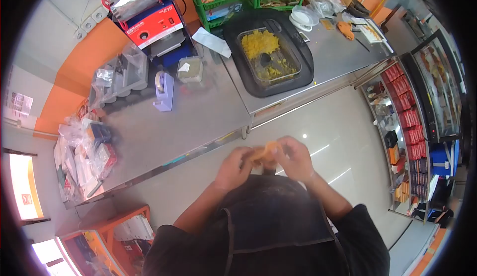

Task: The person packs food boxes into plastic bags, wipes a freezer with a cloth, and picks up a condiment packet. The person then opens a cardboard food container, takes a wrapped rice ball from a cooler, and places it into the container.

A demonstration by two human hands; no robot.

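Both hands are raised in front of my chest, short of the steel counter's front edge. Between them is a thin, light orange-brown piece (259,152), blurred, whose exact nature I cannot make out. My left hand (237,166) has its fingers closed on the left side of the piece. On the right side, my right hand (294,157) pinches it with thumb and fingers. Beyond the hands, a clear rectangular container (297,73) with yellow shredded food (259,43) rests on a black tray (248,83).
The steel counter (198,122) holds a purple tape dispenser (163,92), a square tub (190,70), a grey divided bin (124,79), plastic bags (79,151) and a red machine (151,27). Green racks (223,0) stand behind. A display case (437,87) is at right.
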